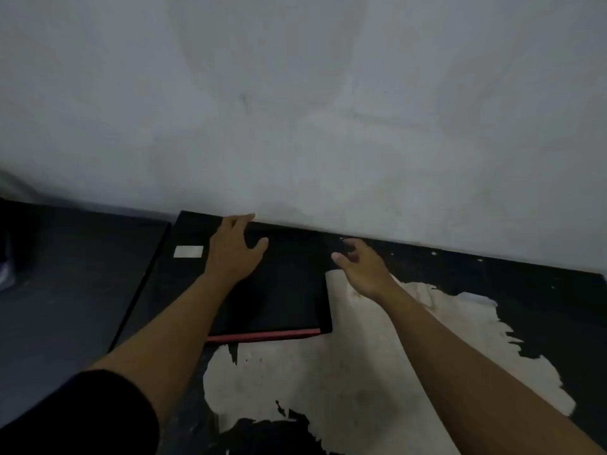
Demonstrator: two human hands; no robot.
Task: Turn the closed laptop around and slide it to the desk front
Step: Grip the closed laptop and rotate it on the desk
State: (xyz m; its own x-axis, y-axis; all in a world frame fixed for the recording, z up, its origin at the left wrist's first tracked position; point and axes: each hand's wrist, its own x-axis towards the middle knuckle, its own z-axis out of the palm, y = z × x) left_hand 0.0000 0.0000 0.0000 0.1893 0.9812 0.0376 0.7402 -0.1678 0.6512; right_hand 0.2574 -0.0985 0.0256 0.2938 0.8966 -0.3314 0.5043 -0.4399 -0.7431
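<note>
Right now the closed laptop (262,290) lies flat at the back of the desk (542,310), with its far edge up against the wall (295,110). It is black, with a thin red strip (262,336) along its near edge and a small white sticker (188,251) on the lid.

The left hand (233,254) lies open and flat on the lid, fingers spread and reaching to the far edge. It grips nothing. The right hand (361,270) is open too, fingers loosely curled, near the laptop's right edge. I cannot tell if it touches the laptop.

The laptop looks stiff and hard, and I think it is fairly heavy for its size. It will not bend. The lid looks smooth, so a flat palm could slip on it. I would hold it by two edges, one hand on each side, and turn it flat on the desk without lifting it. It could crack if dropped, so keeping it low seems safest.

The desk top is black, but much of its coating has peeled off, leaving a big pale rough patch (361,372) in front of the laptop. The torn edges of that patch might catch the laptop as it slides. The wall is plain and grey. To the left, a dark floor (65,274) shows beside the desk. The room is dim.
</note>
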